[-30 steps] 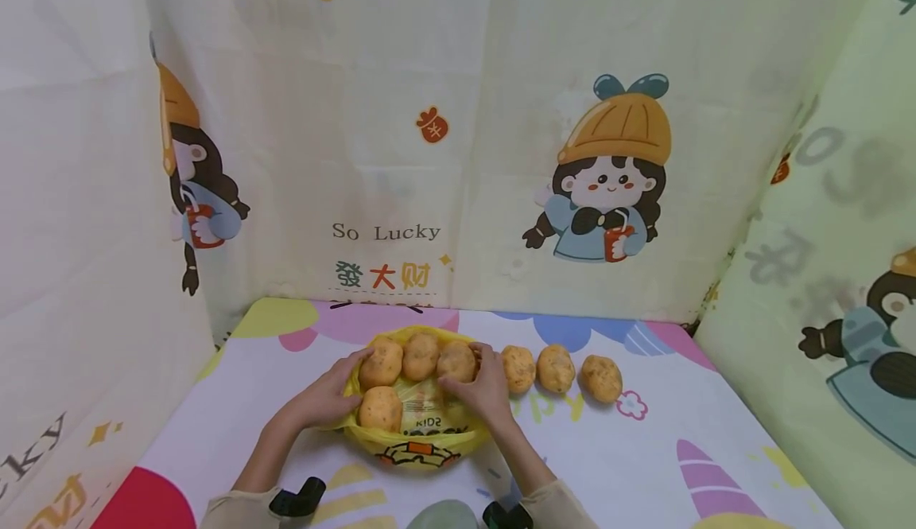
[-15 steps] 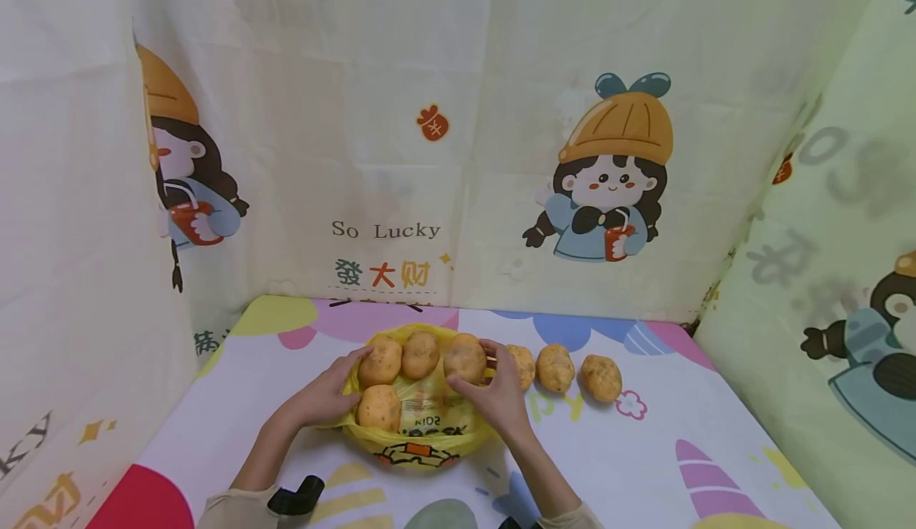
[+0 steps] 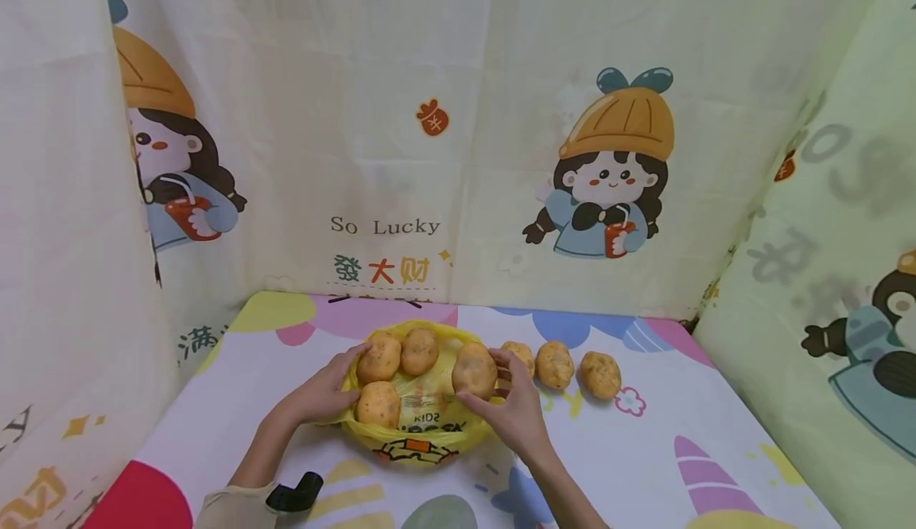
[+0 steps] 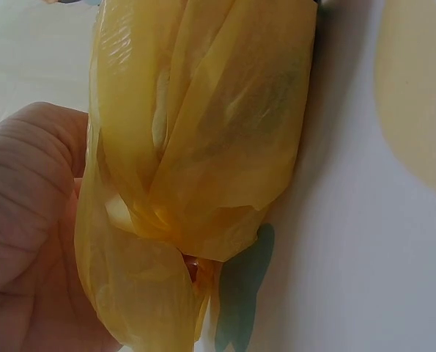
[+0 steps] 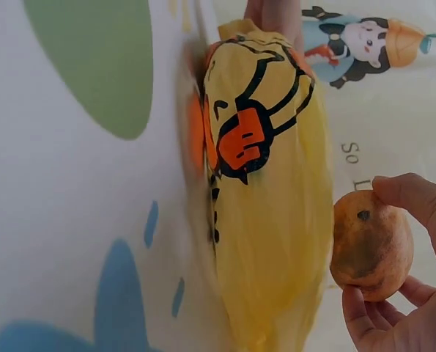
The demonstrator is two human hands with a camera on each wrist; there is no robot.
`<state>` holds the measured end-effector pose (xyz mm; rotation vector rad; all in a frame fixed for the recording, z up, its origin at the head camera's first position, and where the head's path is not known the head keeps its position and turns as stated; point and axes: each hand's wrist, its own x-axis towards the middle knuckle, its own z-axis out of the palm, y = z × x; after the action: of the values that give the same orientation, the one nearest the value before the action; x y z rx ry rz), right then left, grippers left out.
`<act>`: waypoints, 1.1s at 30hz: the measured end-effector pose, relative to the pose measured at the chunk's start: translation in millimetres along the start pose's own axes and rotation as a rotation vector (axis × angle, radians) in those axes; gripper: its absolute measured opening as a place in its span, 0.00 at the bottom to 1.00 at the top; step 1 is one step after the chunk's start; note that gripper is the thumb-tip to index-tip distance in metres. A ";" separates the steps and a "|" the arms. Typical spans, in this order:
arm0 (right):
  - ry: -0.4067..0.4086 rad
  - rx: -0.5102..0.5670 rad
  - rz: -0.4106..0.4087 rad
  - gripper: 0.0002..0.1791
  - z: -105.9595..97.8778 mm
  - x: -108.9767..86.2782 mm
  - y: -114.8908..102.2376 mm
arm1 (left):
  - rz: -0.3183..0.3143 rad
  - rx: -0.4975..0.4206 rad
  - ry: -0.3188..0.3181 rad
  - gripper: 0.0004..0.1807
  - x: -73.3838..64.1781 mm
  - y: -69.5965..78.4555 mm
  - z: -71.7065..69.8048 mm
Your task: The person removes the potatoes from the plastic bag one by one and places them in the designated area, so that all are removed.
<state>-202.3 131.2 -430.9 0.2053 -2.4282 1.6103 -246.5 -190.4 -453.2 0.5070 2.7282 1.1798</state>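
Note:
In the head view a yellow plastic bag with a cartoon print lies mouth up, its rim spread wide. Three potatoes sit along its left and far side. My left hand holds the bag's left edge; in the left wrist view the yellow plastic covers most of its fingers. Above the bag's right part, my right hand grips another potato between thumb and fingers. From the right wrist camera this potato shows at the level of the bag's rim, a dark spot on its skin.
To the right of the bag, three more potatoes stand in a row on the patterned tablecloth; the nearest potato is partly hidden by my right hand, the farthest potato lies rightmost. Printed cloth walls enclose the table's back and sides.
My right hand has lifted its potato up from the bag's far right and brought it slightly right and nearer to me. The left hand stays at the bag's edge.

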 end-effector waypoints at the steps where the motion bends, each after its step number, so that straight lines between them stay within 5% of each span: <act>1: -0.001 0.005 0.003 0.45 -2.3 -1.9 -0.3 | 0.000 0.001 -0.001 0.43 0.0 0.0 -0.1; 33: 0.041 -0.115 0.158 0.44 -59.1 -28.5 26.1 | 0.002 0.015 -0.008 0.43 -0.6 3.2 -0.1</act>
<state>-174.7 195.7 -439.3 -0.0396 -2.5519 1.5122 -245.2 -188.6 -450.8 0.5148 2.7320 1.1564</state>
